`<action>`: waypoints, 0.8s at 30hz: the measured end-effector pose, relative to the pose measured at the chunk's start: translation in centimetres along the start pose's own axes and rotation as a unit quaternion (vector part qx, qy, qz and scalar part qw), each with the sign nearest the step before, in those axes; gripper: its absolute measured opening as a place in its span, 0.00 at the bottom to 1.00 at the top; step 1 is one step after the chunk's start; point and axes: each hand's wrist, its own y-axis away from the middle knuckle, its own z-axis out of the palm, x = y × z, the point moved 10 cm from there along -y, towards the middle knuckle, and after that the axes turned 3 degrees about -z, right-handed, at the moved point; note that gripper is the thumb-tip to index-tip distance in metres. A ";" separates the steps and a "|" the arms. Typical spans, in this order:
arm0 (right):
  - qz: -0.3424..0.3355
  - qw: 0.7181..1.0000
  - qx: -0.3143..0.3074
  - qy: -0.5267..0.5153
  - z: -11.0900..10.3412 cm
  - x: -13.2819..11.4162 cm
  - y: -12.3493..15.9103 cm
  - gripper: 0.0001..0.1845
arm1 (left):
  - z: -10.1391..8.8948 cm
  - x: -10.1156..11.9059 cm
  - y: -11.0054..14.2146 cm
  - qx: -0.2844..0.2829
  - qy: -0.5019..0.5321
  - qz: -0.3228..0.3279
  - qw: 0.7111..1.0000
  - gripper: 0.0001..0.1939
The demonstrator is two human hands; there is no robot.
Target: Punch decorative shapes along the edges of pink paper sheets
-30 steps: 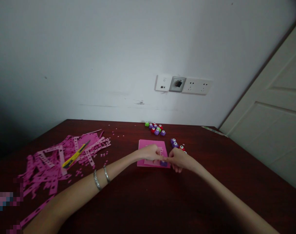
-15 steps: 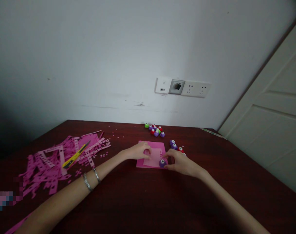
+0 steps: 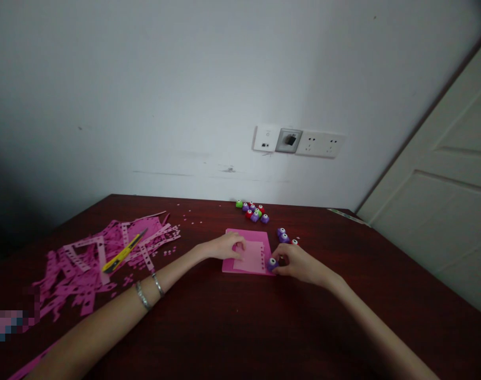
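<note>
On the dark red table lies a bright pink sheet (image 3: 248,234) with a smaller light pink paper (image 3: 250,256) on top. A row of small punched shapes runs down the light paper's right edge. My left hand (image 3: 225,247) rests on the papers' left side with its fingers spread and slightly curled. My right hand (image 3: 298,261) pinches a purple craft punch (image 3: 272,264), which has a white-and-black round top, at the sheet's right edge. Just beyond that hand stand purple punches (image 3: 283,236) and a red punch (image 3: 295,242), partly hidden by it.
Several punches in purple, red and green (image 3: 253,211) cluster near the wall. At left, a heap of punched pink paper strips (image 3: 78,269) carries a yellow utility knife (image 3: 124,253). Tiny cut-outs lie scattered around. Sockets (image 3: 320,144) sit on the wall; a ruler-like strip (image 3: 348,217) lies back right.
My right hand has drawn the purple punch to the right, off the light paper's edge, uncovering more punched shapes. My left hand stays in place.
</note>
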 end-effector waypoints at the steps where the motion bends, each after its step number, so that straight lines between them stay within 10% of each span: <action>1: 0.005 1.000 0.003 0.002 -0.3 0.4 0.1 0.10 | 0.0 0.0 0.0 0.000 0.000 -0.001 1.000 0.15; 24: 0.134 0.981 0.015 0.136 -2.6 5.2 1.4 0.12 | 0.1 -0.5 0.0 0.000 0.014 -0.005 1.000 0.16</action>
